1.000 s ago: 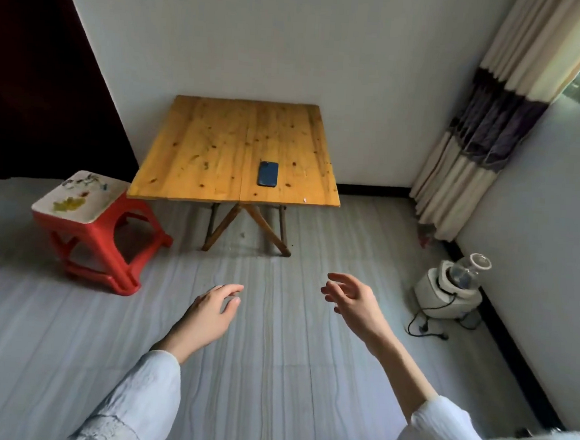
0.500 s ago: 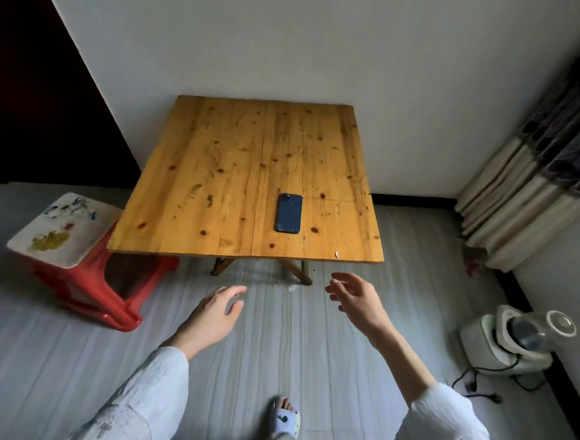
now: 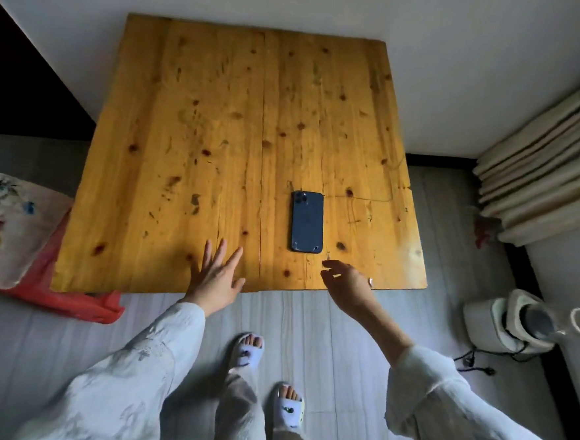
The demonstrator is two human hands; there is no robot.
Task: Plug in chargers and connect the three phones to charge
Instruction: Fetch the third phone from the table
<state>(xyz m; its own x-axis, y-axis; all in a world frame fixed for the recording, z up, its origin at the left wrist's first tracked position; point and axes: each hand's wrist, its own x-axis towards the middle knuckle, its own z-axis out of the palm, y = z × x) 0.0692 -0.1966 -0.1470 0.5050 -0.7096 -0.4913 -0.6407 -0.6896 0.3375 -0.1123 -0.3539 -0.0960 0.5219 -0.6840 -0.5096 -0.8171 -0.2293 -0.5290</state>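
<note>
One dark blue phone (image 3: 307, 222) lies face down on the wooden table (image 3: 199, 117), near its front edge and right of centre. My right hand (image 3: 345, 285) hovers just below and to the right of the phone, fingers curled loosely and apart, holding nothing. My left hand (image 3: 216, 275) is spread flat over the table's front edge, to the left of the phone, and is also empty. No charger, cable for a phone, or other phone is in view.
A red stool (image 3: 50, 292) with a painted white top stands at the table's left. A white blender (image 3: 515, 321) with a black cord sits on the floor at the right, below a striped curtain (image 3: 545, 176). My feet in slippers stand on the grey floor.
I have stepped up to the table, which now fills the view. Both hands have moved forward from above the floor to the table's front edge, the right one close to the phone.
</note>
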